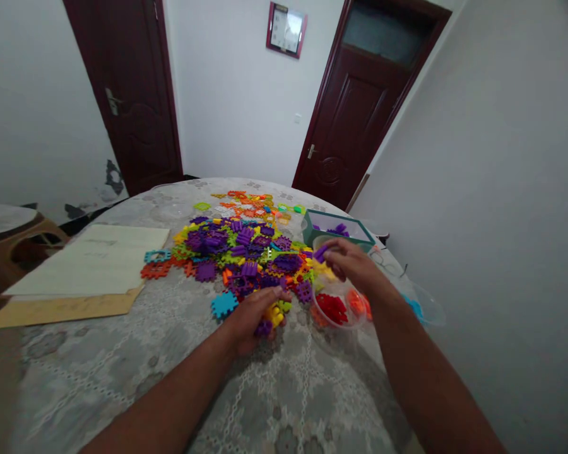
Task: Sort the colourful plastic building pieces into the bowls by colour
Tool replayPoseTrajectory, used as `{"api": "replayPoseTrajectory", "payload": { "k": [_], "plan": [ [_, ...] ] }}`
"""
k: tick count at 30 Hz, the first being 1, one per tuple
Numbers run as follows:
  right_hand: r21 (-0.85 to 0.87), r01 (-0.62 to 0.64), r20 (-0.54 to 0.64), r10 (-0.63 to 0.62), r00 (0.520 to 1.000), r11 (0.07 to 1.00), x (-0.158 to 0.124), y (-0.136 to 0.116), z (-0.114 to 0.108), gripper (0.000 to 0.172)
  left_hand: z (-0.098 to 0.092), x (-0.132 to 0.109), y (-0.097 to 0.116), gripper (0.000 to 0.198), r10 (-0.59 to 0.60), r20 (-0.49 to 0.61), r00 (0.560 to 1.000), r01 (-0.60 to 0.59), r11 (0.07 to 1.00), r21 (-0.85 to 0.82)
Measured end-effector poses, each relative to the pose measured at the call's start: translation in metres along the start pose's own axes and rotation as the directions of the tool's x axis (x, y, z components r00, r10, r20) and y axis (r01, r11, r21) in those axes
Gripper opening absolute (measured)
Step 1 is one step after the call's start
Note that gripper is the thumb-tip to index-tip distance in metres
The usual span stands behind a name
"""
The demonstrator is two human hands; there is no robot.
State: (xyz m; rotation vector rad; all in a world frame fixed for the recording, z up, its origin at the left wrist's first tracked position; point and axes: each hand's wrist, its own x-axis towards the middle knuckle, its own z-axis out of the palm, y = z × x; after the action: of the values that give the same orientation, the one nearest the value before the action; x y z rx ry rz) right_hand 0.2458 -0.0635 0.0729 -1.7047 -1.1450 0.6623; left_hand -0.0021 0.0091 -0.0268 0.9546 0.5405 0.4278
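Near the right edge of the counter (99, 372), the right hand (355, 265) held a purple plastic tile (320, 253) pinched tightly at the fingertips (334, 249), with the tile's long side lying roughly across the view, out to the left of the hand. Directly below the hand sat a clear plastic bowl (338, 309) holding red pieces (331, 309), with yellow pieces (324, 270) at its far side. The right hand was the nearer of the two to the bowl and hung just over its far rim. The left hand (250, 318) rested at the near edge of a heap of toy tiles (236, 252), its fingers (277, 293) curled over a clump of yellow and purple pieces (271, 317); whether they were clamped on it could not be told. A blue tile (224, 304) lay just beside the left hand. The tiles were hard, bright plastic squares with notched, gear-like edges. Toward the far right edge stood a teal box (338, 228) with purple pieces inside, while a sheet of pale paper (89, 261) lay on a brown envelope (61, 311) near the left edge.
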Motion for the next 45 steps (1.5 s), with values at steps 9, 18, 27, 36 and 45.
{"api": "replayPoseTrajectory", "payload": {
  "k": [9,18,27,36,45],
  "plan": [
    [-0.115,0.203,-0.222,-0.224,0.949,0.972,0.013,-0.001,0.013,0.046,-0.009,0.005,0.016,0.052,-0.018,-0.054,0.998,-0.004,0.926,-0.378],
    [-0.447,0.519,0.3,-0.425,0.854,0.728,-0.09,-0.011,0.136,0.029,-0.007,0.007,0.008,0.065,0.082,-0.057,0.995,-0.096,0.941,-0.324],
    [-0.392,0.445,0.331,-0.328,0.885,0.805,-0.091,-0.024,0.113,0.013,-0.007,0.002,0.013,0.025,0.107,-0.032,0.994,-0.112,0.927,-0.359],
    [-0.412,0.198,0.204,-0.122,0.971,0.889,-0.005,-0.003,0.017,0.018,-0.008,0.002,0.013,0.065,0.168,-0.081,0.982,-0.185,0.938,-0.292],
    [-0.262,0.141,-0.328,-0.226,0.917,0.955,0.021,0.0,0.002,0.052,-0.008,0.002,0.014,0.06,0.136,-0.01,0.991,-0.135,0.96,-0.244]
  ]
}}
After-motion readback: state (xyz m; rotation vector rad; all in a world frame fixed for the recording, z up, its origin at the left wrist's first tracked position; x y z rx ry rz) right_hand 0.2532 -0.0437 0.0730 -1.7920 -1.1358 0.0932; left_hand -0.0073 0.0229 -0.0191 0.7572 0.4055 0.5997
